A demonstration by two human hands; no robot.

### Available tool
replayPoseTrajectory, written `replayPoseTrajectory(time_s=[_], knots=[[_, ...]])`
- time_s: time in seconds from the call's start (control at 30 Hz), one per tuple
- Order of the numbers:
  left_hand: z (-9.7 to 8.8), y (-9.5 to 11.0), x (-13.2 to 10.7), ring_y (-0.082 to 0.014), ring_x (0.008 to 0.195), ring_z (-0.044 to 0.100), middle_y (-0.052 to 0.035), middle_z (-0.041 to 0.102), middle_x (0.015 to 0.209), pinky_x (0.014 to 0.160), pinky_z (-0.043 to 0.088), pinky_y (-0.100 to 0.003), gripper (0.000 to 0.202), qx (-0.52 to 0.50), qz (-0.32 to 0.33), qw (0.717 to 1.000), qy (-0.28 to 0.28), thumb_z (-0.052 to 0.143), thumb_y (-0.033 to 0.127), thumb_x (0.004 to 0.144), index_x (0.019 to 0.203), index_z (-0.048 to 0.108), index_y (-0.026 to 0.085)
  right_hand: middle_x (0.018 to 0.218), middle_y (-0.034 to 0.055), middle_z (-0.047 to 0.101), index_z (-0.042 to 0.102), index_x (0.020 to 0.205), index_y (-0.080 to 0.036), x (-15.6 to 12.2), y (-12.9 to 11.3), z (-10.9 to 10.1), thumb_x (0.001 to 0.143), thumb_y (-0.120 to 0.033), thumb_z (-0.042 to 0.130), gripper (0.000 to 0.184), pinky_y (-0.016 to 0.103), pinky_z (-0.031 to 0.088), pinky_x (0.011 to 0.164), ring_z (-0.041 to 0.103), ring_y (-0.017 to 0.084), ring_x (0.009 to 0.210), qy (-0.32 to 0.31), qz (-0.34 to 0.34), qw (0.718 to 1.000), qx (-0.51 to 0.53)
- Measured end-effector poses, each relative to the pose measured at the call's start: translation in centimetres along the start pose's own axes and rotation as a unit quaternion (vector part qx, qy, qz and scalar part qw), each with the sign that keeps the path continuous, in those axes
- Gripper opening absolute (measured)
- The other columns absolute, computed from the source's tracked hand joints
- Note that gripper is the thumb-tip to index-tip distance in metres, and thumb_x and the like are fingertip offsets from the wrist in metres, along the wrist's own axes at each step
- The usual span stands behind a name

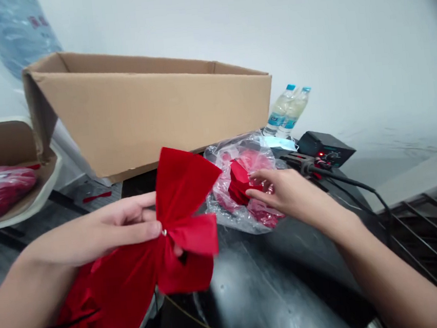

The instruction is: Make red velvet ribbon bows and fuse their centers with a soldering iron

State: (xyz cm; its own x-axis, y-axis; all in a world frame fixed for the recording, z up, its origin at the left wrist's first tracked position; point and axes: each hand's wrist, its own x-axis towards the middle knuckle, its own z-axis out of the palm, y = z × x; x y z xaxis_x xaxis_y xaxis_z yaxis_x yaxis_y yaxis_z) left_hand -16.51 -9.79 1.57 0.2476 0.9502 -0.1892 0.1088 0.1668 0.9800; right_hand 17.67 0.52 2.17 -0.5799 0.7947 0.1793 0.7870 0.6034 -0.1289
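My left hand (109, 228) pinches a red velvet bow (180, 214) at its knot, holding it up over the black table (277, 287). The bow's tails hang down toward my lap. My right hand (283, 191) reaches into a clear plastic bag (236, 183) lying on the table. Its fingers close on a red piece (239, 182) inside the bag, which holds more red bows.
A large open cardboard box (151, 108) stands behind the bag. Two water bottles (286, 108) and a black device with a red light and cable (325, 148) sit at the back right. A tray with bagged red items (0, 190) is at the left, a wire rack (434, 236) at the right.
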Motion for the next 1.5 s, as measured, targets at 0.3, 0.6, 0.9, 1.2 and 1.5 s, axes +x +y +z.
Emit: replayPoseTrajectory(time_s=[0.3,0.6,0.9,1.2,1.5], knots=[[8.6,3.0,11.2,-0.0205,0.087,0.075,-0.0071,0.080,0.093,0.079,0.057,-0.027,0.028,0.270,0.089,0.931,-0.226,0.083,0.032,0.081,0.103,0.078,0.016,0.112,0.0119,0.076,0.072,0.121,-0.017,0.8,4.1,3.9,0.096,-0.017,0.065,0.026,0.037,0.054,0.091,0.071,0.027,0.105,-0.064,-0.069,0.995,0.030],[11.0,1.3,15.5,-0.0193,0.050,0.072,-0.0061,0.075,0.070,0.044,0.058,-0.026,0.041,0.073,0.014,0.997,-0.032,0.066,0.053,0.093,0.104,0.070,0.015,0.102,0.0071,0.070,0.073,0.100,-0.019,0.2,5.0,4.1,0.091,-0.008,0.069,0.014,0.034,0.056,0.089,0.067,0.020,0.097,0.195,-0.072,0.966,0.157],[10.3,0.4,15.1,-0.0215,0.074,0.079,-0.0045,0.079,0.079,0.059,0.067,-0.026,0.044,-0.089,0.051,0.995,-0.009,0.091,0.026,0.074,0.112,0.072,0.015,0.150,0.0121,0.055,0.062,0.134,-0.028,-0.3,3.7,3.2,0.077,-0.027,0.089,0.062,0.043,0.058,0.104,0.061,0.030,0.132,0.144,-0.059,0.915,0.371],[10.1,0.1,14.9,-0.0270,0.084,0.081,-0.0056,0.080,0.083,0.058,0.068,-0.027,0.024,-0.085,0.111,0.990,-0.028,0.086,0.018,0.079,0.093,0.068,0.015,0.061,-0.0017,0.070,0.064,0.125,-0.021,0.0,3.5,2.6,0.086,-0.041,0.081,0.048,0.019,0.049,0.037,0.063,0.014,0.040,0.053,0.133,0.792,0.594],[9.9,-0.4,15.1,-0.0153,0.067,0.074,-0.0013,0.073,0.088,0.050,0.063,-0.021,0.016,-0.073,0.205,0.975,-0.044,0.085,0.016,0.079,0.092,0.076,0.019,0.082,0.0025,0.079,0.074,0.104,-0.023,-0.5,4.3,3.0,0.094,-0.031,0.073,0.013,0.022,0.057,0.052,0.072,0.015,0.059,0.097,0.013,0.857,0.506]])
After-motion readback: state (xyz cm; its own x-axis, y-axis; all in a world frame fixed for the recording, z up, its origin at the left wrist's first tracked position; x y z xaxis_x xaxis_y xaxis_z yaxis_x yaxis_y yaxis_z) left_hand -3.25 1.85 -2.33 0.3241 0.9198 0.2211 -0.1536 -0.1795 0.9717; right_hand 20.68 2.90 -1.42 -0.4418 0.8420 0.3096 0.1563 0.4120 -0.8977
